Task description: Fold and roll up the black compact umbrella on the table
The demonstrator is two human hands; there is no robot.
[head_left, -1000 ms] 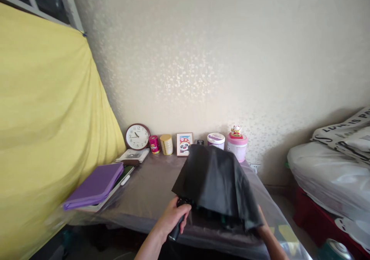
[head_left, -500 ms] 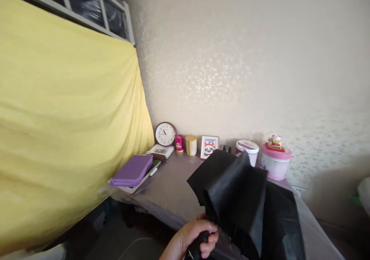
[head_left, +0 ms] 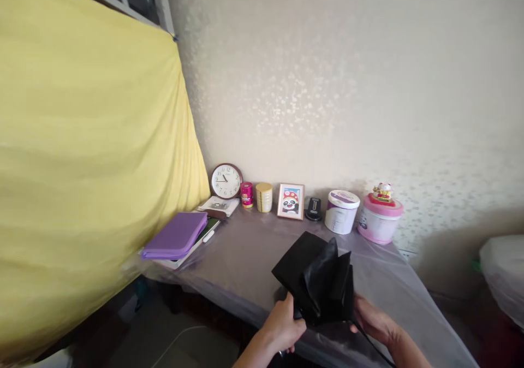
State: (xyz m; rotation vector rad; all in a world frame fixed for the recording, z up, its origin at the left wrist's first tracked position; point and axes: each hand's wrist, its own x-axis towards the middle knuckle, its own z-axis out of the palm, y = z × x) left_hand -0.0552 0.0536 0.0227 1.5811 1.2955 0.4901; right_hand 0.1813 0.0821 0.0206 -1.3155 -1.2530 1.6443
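A black folding umbrella is collapsed into loose folds above the near edge of the table. My left hand is closed round its lower end, where the handle is hidden under my fingers. My right hand grips the canopy's right side, with a thin black strap trailing below it.
Along the wall stand a round clock, a red tin, a yellow jar, a framed panda picture, a white tub and a pink tub. A purple folder lies at the left. A yellow curtain hangs left.
The umbrella canopy has collapsed from spread wide to a small bunch. My right hand has come into sight on its right side. The view has shifted slightly.
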